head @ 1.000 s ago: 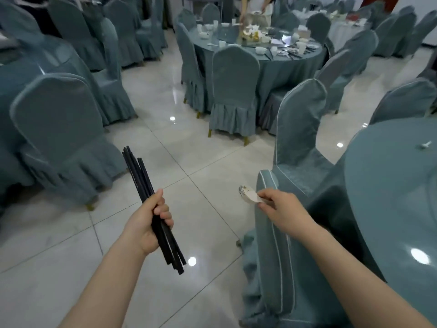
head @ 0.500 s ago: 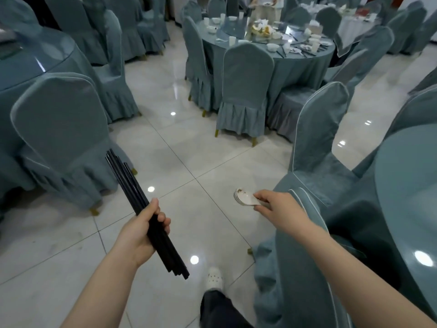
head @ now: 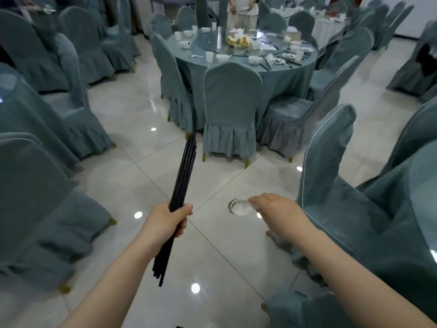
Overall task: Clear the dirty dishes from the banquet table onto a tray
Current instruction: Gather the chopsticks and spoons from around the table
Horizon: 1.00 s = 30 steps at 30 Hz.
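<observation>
My left hand point(head: 168, 221) grips a bundle of several black chopsticks point(head: 185, 171) around its middle; the bundle points forward and up over the floor. My right hand point(head: 275, 209) pinches a small stack of white spoons point(head: 241, 207) by their handles, bowls pointing left. Both hands hover above the tiled floor between chairs. Ahead stands a round banquet table point(head: 279, 74) with a teal cloth, carrying white bowls point(head: 255, 59), cups point(head: 209, 57), plates and food scraps point(head: 237, 40) on a glass turntable.
Teal-covered chairs point(head: 230, 110) ring the far table, and more stand at my left point(head: 35, 204) and right point(head: 331, 181). A teal table edge point(head: 423, 197) lies at the far right. A person point(head: 241, 13) stands behind the far table. Glossy tiled floor stretches ahead.
I have walked forward toward the far table. The chopstick bundle swung from leaning left to pointing forward. My right hand with the spoons moved off the chair back to over the floor.
</observation>
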Motion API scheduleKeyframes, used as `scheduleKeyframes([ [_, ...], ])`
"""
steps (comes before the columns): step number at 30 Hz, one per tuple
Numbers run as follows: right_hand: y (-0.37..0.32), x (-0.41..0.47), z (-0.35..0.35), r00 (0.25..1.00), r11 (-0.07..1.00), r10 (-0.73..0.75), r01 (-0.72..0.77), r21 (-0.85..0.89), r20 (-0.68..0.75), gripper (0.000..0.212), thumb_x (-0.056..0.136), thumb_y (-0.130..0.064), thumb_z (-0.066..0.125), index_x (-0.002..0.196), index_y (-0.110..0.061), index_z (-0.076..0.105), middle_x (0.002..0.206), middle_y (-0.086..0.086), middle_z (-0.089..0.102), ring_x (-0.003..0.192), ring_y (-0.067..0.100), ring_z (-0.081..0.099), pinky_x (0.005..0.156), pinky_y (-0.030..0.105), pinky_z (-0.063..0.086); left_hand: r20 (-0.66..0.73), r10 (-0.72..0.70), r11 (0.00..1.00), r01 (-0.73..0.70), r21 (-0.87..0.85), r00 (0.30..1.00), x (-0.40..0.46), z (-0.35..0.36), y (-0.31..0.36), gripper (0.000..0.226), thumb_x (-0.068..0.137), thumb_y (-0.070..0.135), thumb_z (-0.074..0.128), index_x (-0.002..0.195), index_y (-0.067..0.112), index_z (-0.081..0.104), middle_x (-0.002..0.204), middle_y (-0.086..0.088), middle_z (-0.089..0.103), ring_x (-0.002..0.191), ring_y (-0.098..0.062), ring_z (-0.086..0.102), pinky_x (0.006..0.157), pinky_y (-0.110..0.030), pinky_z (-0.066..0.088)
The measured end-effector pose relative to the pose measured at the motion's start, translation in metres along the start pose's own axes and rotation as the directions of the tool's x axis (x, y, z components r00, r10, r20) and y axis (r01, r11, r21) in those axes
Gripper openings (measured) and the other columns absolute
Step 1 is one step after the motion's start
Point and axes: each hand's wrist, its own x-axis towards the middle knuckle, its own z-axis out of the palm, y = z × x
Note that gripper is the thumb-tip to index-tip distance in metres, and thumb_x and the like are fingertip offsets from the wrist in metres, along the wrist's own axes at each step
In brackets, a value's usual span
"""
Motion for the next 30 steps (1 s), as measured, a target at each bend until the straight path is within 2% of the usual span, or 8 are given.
scheduleKeyframes([
  [6,0.048,0.07,-0.021,0.976,0.966,0.219,-0.217,0.143,-0.003,0.032,0.094,-0.018,0.051,0.125,-0.024,0.058,0.112,-0.003,0.064,0.098,0.021,0.059,0.079,0.034,0.048,0.074,0.14,0.912,-0.158,0.379,0.987,0.122,0.022,0.049,0.012,0.088,0.028,0.061,0.079,0.019,0.06,0.057,0.004,0.058,0.048,-0.015,0.052,0.053,-0.027,0.042],
  [9,0.076,0.099,-0.029,0.936,0.926,0.351,-0.349,0.146,0.013,0.033,0.094,-0.018,0.051,0.126,-0.026,0.057,0.114,-0.004,0.064,0.098,0.018,0.06,0.083,0.034,0.049,0.206,0.279,0.679,-0.344,0.649,0.938,0.188,0.039,0.075,0.018,0.091,0.038,0.055,0.078,0.026,0.052,0.06,0.007,0.052,0.055,-0.015,0.05,0.049,-0.028,0.034],
  [12,0.101,0.125,-0.044,0.875,0.859,0.484,-0.473,0.197,-0.008,0.031,0.093,-0.018,0.052,0.123,-0.025,0.06,0.112,-0.004,0.065,0.098,0.016,0.06,0.085,0.032,0.049,0.371,0.364,0.483,-0.513,0.709,0.854,0.25,0.063,0.105,0.017,0.091,0.042,0.053,0.079,0.029,0.051,0.06,0.008,0.05,0.054,-0.008,0.047,0.044,-0.025,0.026],
  [15,0.128,0.149,-0.068,0.807,0.79,0.588,-0.561,0.245,-0.047,0.024,0.092,-0.02,0.056,0.113,-0.028,0.064,0.104,-0.01,0.068,0.094,0.01,0.061,0.083,0.033,0.05,0.52,0.378,0.397,-0.642,0.656,0.766,0.303,0.094,0.137,0.019,0.09,0.044,0.053,0.078,0.031,0.047,0.061,0.009,0.05,0.054,-0.005,0.045,0.044,-0.023,0.024],
  [18,0.149,0.162,-0.085,0.69,0.689,0.708,-0.629,0.36,-0.149,0.025,0.09,-0.018,0.058,0.111,-0.031,0.065,0.102,-0.015,0.069,0.093,0.004,0.062,0.083,0.027,0.05,0.633,0.408,0.294,-0.751,0.591,0.658,0.35,0.131,0.171,0.016,0.09,0.044,0.054,0.08,0.033,0.046,0.062,0.011,0.047,0.058,-0.01,0.044,0.044,-0.023,0.023],
  [23,0.175,0.159,-0.098,0.52,0.511,0.844,-0.705,0.492,-0.131,0.026,0.089,-0.017,0.061,0.109,-0.033,0.066,0.101,-0.019,0.068,0.094,-0.001,0.06,0.083,0.022,0.048,0.744,0.416,0.289,-0.852,0.437,0.523,0.399,0.2,0.227,0.01,0.091,0.038,0.055,0.086,0.029,0.054,0.066,0.01,0.054,0.061,-0.012,0.049,0.05,-0.027,0.033],
  [26,0.214,0.16,-0.119,0.412,0.395,0.901,-0.657,0.642,-0.132,0.026,0.085,-0.016,0.065,0.091,-0.042,0.066,0.084,-0.016,0.071,0.077,0.002,0.063,0.069,0.017,0.046,0.798,0.43,0.29,-0.902,0.319,0.421,0.428,0.258,0.265,0.011,0.091,0.039,0.056,0.09,0.028,0.057,0.071,0.007,0.059,0.068,-0.017,0.057,0.055,-0.03,0.037],
  [30,0.283,0.169,-0.159,0.293,0.335,0.932,-0.466,0.819,-0.214,0.03,0.084,-0.009,0.066,0.089,-0.039,0.071,0.085,-0.006,0.074,0.073,0.009,0.067,0.071,0.014,0.05,0.835,0.432,0.306,-0.926,0.221,0.342,0.465,0.338,0.317,0.014,0.089,0.041,0.057,0.083,0.028,0.057,0.071,0.005,0.063,0.067,-0.013,0.059,0.058,-0.03,0.046],
])
